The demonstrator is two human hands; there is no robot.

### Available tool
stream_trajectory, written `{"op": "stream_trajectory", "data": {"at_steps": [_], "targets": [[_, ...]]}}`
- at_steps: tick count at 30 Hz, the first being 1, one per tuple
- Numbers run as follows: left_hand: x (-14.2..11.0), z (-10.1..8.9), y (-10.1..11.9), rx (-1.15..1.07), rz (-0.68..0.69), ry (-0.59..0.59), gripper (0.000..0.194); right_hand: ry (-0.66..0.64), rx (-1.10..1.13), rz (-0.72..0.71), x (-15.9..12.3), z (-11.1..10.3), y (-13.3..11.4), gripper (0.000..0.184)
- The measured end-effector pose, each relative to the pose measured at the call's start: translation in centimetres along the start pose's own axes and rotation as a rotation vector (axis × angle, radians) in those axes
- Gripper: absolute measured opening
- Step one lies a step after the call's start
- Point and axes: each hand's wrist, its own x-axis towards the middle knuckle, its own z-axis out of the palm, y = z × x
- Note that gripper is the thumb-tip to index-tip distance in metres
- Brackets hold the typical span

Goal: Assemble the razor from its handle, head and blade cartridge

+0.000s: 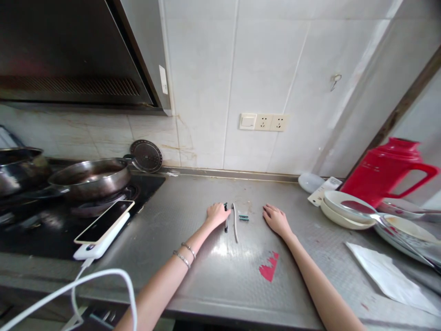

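My left hand (pixel 217 214), with two bracelets on its wrist, rests on the steel counter (pixel 206 266). Its fingers are curled and its thumb lies across a slim black pen-like stick (pixel 226 225), whose two ends show. Just right of it lies a thin white cord-like strip (pixel 235 223), slightly bent. Beside that are small dark green and black pieces (pixel 243 218), too small to name. My right hand (pixel 276 219) lies palm down on the counter, fingers stretched out, holding nothing. Between my forearms is a torn-edged red scrap (pixel 269 268).
At left, a phone (pixel 105 223) lies on a white power bank (pixel 103 243) with a cable (pixel 103 272), by the stove's pans (pixel 93 177). A red jug (pixel 384 172), stacked bowls (pixel 344 216) and white paper (pixel 387 271) stand at right. Sockets (pixel 271 122) are on the wall.
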Motion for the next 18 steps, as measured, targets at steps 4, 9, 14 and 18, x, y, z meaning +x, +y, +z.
{"op": "stream_trajectory", "data": {"at_steps": [4, 9, 14, 18], "targets": [[0.4, 0.6, 0.4, -0.051, 0.015, -0.014, 0.031, 0.003, -0.003, 0.005, 0.0, 0.1, 0.0, 0.043], [0.5, 1.2, 0.1, -0.271, -0.038, 0.013, 0.018, 0.005, -0.002, 0.002, 0.1, 0.2, 0.1, 0.042], [1.1, 0.2, -0.9, -0.646, -0.101, -0.087, 0.025, -0.006, 0.006, 0.013, 0.1, 0.1, 0.1, 0.042], [2.0, -1.4, -2.1, -0.892, -0.129, -0.227, 0.028, 0.006, 0.010, 0.004, 0.1, 0.1, 0.1, 0.042]]}}
